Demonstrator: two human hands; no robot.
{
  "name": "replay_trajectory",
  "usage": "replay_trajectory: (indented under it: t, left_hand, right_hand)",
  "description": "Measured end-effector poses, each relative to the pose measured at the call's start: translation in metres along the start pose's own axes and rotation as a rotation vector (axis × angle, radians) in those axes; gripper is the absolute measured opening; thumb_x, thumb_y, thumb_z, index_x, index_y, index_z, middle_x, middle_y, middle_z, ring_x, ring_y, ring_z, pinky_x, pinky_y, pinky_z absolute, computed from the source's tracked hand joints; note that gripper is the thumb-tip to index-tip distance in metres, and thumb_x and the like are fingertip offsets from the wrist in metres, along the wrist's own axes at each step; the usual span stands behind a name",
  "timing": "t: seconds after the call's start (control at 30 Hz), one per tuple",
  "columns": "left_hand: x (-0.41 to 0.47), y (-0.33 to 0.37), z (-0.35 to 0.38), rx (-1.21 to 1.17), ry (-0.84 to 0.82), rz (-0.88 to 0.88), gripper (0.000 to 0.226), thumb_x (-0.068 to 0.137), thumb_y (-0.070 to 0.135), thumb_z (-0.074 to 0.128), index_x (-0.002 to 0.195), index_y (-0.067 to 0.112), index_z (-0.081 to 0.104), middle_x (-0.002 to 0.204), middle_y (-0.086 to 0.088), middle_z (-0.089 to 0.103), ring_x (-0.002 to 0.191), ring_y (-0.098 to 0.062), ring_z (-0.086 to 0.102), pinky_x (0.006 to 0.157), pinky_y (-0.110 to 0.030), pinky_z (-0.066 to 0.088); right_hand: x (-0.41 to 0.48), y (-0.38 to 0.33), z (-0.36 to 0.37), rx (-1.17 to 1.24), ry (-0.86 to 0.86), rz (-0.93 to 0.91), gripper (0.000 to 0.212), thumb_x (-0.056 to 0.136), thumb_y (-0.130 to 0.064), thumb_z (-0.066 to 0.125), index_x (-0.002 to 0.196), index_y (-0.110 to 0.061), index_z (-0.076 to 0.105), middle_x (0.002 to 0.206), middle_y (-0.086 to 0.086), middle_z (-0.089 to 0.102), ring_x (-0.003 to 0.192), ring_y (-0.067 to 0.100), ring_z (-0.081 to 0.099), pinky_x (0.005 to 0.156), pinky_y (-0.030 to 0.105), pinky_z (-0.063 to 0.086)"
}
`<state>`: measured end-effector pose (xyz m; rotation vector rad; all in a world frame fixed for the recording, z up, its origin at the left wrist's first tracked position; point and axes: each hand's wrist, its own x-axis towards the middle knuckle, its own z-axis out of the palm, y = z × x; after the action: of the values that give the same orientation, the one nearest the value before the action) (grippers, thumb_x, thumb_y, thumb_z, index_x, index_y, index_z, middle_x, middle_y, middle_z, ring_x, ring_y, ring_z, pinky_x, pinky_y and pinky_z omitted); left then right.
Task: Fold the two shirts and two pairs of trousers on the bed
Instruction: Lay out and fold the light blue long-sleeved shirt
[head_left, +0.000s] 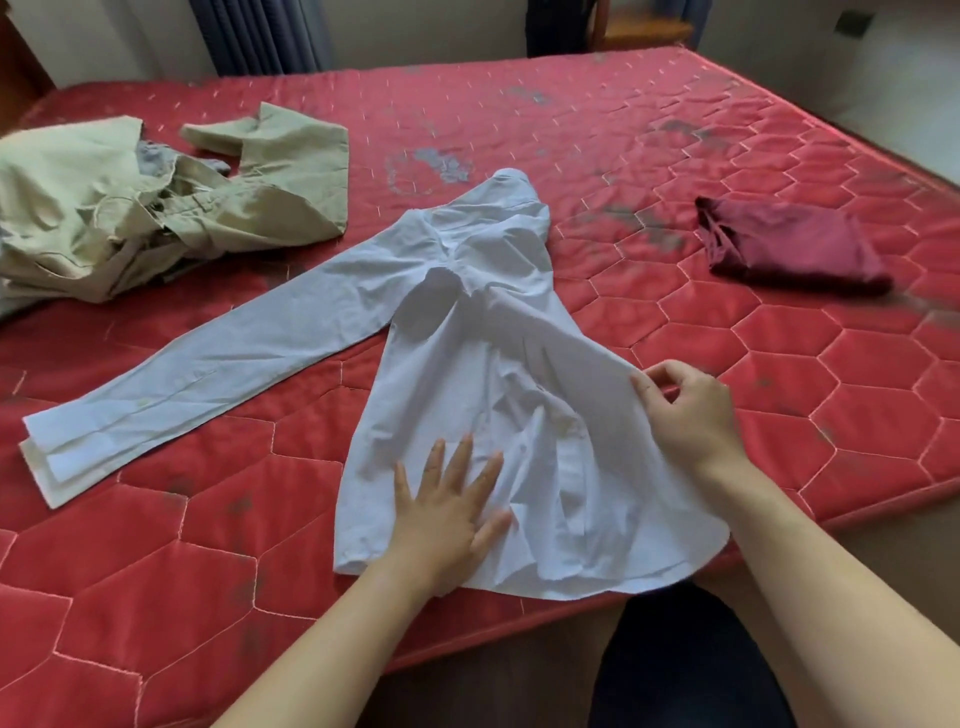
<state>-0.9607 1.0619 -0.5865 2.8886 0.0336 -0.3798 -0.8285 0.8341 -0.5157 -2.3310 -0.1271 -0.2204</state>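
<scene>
Nearest you, at 6 o'clock, your forearms (332, 634) reach in over the near edge of the bed (571, 119), a red quilted mattress stitched in hexagons, with grey worn patches toward 12 and 1 o'clock.

Your left hand (447, 509) lies flat on the lower body of the white shirt (467, 338). Its fingers are straight and spread, the palm is down, and it presses the cloth without gripping it. Your right hand (685, 415), at about 4 o'clock from the middle of the view, pinches the shirt's right side edge between the thumb and curled fingers, and the cloth there is raised a little off the mattress.

The white shirt fills the centre. Its collar points to 12 o'clock and its hem reaches the near edge at 5 o'clock. One long sleeve lies flat and straight out toward 8 o'clock, with the cuff at the far end. The body is creased around your left hand.

At 10 o'clock a beige heap (104, 208) of crumpled clothing lies just beside the shirt's shoulder, with a bit of grey cloth (150, 158) showing within it. You cannot tell how many garments it holds. At 2 o'clock, well apart from the shirt, a maroon garment (789, 244) lies folded into a compact bundle.

Blue curtains (260, 36) hang beyond the bed at 11 o'clock.
</scene>
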Motion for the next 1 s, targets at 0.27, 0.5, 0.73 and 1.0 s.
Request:
replay_trajectory:
  t: [0.27, 0.5, 0.73, 1.0]
  left_hand:
    - [0.003, 0.008, -0.019, -0.119, 0.081, -0.054, 0.049, 0.09, 0.061, 0.021, 0.137, 0.048, 0.023, 0.155, 0.011, 0.001, 0.143, -0.015, -0.007, 0.109, -0.058, -0.007]
    - [0.051, 0.075, -0.055, -0.504, 0.33, 0.08, 0.024, 0.092, 0.027, 0.05, 0.108, 0.016, 0.063, 0.107, -0.003, 0.063, 0.1, -0.021, 0.057, 0.085, -0.03, 0.043]
    - [0.089, 0.128, -0.044, -0.712, 0.079, -0.077, 0.044, 0.093, 0.041, 0.048, 0.125, 0.01, 0.055, 0.119, -0.004, 0.063, 0.109, -0.02, 0.058, 0.09, -0.027, 0.044]
    - [0.104, 0.151, -0.03, -1.138, 0.153, -0.16, 0.038, 0.09, 0.024, 0.057, 0.124, 0.012, 0.042, 0.114, 0.002, 0.061, 0.108, -0.014, 0.058, 0.096, -0.032, 0.046]
  right_hand:
    - [0.0, 0.011, -0.009, 0.034, -0.071, 0.005, 0.023, 0.091, -0.027, 0.056, 0.071, -0.019, 0.063, 0.058, -0.01, 0.058, 0.056, 0.006, 0.051, 0.056, 0.03, 0.039]
    - [0.006, 0.018, -0.027, 0.087, -0.059, -0.049, 0.027, 0.093, -0.022, 0.05, 0.069, -0.015, 0.06, 0.052, -0.003, 0.05, 0.047, 0.007, 0.04, 0.047, 0.02, 0.031]
    - [0.015, 0.047, -0.042, -0.124, -0.247, -0.087, 0.035, 0.096, -0.034, 0.044, 0.084, -0.011, 0.068, 0.079, 0.004, 0.067, 0.078, 0.022, 0.061, 0.072, 0.037, 0.045]
    - [-0.004, 0.101, -0.009, -0.488, -0.367, -0.139, 0.05, 0.095, -0.05, 0.031, 0.144, -0.039, 0.027, 0.157, -0.006, 0.012, 0.144, 0.017, 0.002, 0.111, 0.039, 0.005]
